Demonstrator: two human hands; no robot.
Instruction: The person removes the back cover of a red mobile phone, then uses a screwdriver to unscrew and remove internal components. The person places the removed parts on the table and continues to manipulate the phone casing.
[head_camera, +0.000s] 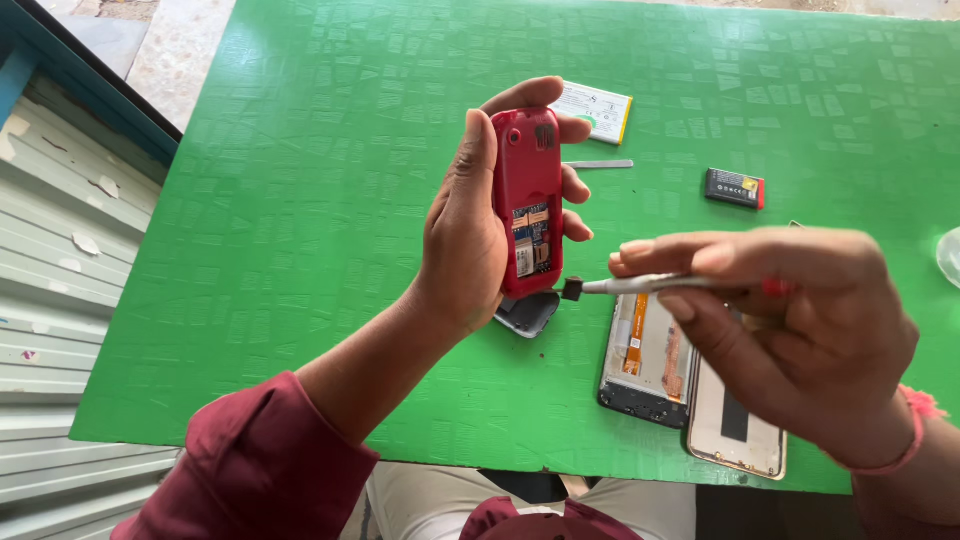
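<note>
A red keypad phone (528, 200) stands upright in the left hand (470, 240), held above the near middle of the green worktop (300, 200), thumb along its left edge and fingers wrapped round its right. Its back is already bare: the cover is off, the battery bay is empty and the labels and contacts inside show. The right hand (800, 330) pinches a slim screwdriver (650, 285) between thumb and fingertips, with its dark tip just beside the phone's lower right corner, not clearly touching it. By the look of it the opening is done as far as the cover and battery, while the red shell itself is in one piece. Just beneath the phone lies a grey curved cover piece (528, 314). To the right, partly under the right hand, lie an opened smartphone frame with an orange flex strip (640, 360) and a pale back panel (735, 430). Farther off rest a white flat battery (600, 110), a thin metal strip (598, 164) and a small black battery with a red end (735, 188). Nothing lies between tool and phone.
</note>
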